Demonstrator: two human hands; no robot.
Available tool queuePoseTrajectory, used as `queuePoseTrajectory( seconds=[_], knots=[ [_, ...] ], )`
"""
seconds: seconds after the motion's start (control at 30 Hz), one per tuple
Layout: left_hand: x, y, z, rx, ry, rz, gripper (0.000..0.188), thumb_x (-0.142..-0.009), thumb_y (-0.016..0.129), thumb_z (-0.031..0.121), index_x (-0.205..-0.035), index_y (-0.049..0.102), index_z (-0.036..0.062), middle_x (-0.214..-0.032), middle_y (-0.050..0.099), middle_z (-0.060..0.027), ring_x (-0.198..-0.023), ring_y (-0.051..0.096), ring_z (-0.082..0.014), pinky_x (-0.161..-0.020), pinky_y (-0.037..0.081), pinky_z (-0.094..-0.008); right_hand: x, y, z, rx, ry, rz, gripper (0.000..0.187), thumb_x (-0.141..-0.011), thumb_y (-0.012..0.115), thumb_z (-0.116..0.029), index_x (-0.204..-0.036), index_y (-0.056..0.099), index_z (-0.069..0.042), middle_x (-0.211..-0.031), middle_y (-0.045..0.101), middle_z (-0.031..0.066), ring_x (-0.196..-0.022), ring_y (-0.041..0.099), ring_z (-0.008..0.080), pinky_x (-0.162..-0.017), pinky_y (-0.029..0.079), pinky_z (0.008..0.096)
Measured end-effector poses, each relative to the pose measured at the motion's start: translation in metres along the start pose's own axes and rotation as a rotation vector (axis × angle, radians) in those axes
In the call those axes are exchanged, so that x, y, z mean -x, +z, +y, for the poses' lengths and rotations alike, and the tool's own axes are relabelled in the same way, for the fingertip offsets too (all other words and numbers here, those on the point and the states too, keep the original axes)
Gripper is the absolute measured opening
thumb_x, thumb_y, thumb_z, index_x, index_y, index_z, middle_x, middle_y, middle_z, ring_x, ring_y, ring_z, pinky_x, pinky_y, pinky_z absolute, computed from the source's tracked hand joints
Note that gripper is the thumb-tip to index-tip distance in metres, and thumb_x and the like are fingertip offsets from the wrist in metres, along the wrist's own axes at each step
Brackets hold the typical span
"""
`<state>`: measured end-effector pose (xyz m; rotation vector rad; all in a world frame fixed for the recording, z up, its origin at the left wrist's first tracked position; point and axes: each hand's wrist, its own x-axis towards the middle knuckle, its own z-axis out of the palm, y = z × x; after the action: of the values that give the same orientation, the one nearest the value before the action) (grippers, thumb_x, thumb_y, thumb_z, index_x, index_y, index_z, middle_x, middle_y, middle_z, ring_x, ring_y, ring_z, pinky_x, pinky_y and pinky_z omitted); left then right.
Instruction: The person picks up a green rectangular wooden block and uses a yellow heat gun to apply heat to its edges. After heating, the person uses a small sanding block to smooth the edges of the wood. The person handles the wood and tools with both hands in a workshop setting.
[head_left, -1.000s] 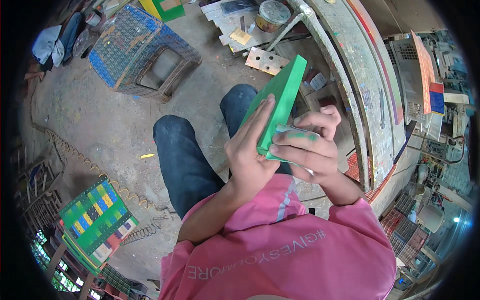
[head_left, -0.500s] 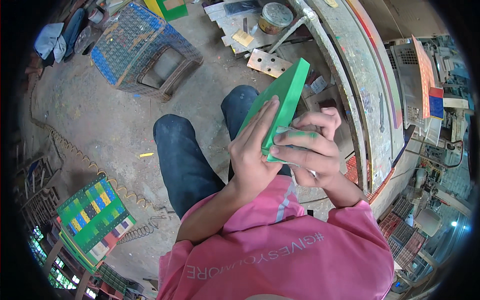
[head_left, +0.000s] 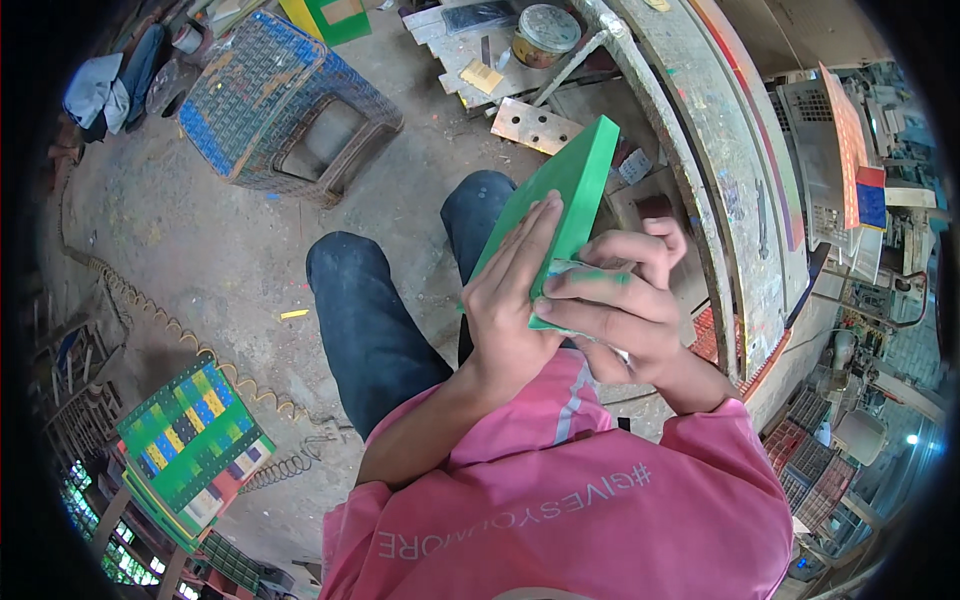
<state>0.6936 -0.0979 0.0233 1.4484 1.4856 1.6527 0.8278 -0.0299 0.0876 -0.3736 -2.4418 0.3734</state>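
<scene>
A flat, thick green board [head_left: 578,185] is held tilted above my lap, its narrow long edge facing up and right. My left hand [head_left: 508,305] grips the board near its lower end, with fingers stretched along the broad face. At the lower end of the narrow edge, my right hand [head_left: 635,300] pinches a thin, whitish, crumpled rag or sheet [head_left: 567,266] against the board. Green paint stains a finger of that hand. Most of the rag is hidden under the fingers, so its material is unclear.
A paint-spattered blue stool [head_left: 260,100] stands far left. Near left lies a stack of green, blue and yellow boards [head_left: 190,430] beside a coiled yellow hose [head_left: 150,300]. Along the right runs a long paint-marked bench [head_left: 720,150]. A paint tub [head_left: 546,36] sits at the back.
Both hands and the board stay almost in place. My right fingers shift slightly at the board's lower edge, still pressing the rag to it.
</scene>
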Motion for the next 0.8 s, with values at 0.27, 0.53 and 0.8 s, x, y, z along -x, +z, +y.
queuePoseTrajectory(
  seconds=[0.27,0.53,0.8],
  knots=[
    [0.002,-0.001,0.002,0.003,-0.026,-0.006,0.068,-0.066,0.051,-0.002,-0.133,0.054,-0.0092,-0.131,0.060,-0.0272,-0.120,0.060,-0.0454,-0.102,0.049,-0.0482,-0.007,-0.003,0.002,0.024,0.076,-0.030,0.018,-0.079,0.066,-0.012,-0.095,0.075,-0.012,-0.101,0.072,0.0005,-0.098,0.057,0.0271,-0.092,0.034,0.0456],
    [0.000,-0.001,-0.003,0.029,0.014,0.013,0.069,-0.065,0.059,-0.003,-0.134,0.054,-0.0088,-0.131,0.060,-0.0266,-0.119,0.060,-0.0449,-0.102,0.049,-0.0484,0.007,0.002,-0.001,0.019,0.148,0.005,0.027,-0.072,0.070,-0.014,-0.097,0.077,-0.015,-0.105,0.072,-0.0012,-0.099,0.057,0.0249,-0.092,0.030,0.0442],
    [-0.001,-0.003,0.001,-0.010,-0.010,0.012,0.068,-0.066,0.058,-0.004,-0.133,0.055,-0.0084,-0.130,0.061,-0.0266,-0.118,0.061,-0.0439,-0.100,0.051,-0.0471,0.012,0.002,0.009,0.061,0.116,0.009,0.024,-0.075,0.067,-0.012,-0.097,0.077,-0.014,-0.104,0.072,-0.0005,-0.098,0.057,0.0259,-0.092,0.032,0.0466]
  ],
)
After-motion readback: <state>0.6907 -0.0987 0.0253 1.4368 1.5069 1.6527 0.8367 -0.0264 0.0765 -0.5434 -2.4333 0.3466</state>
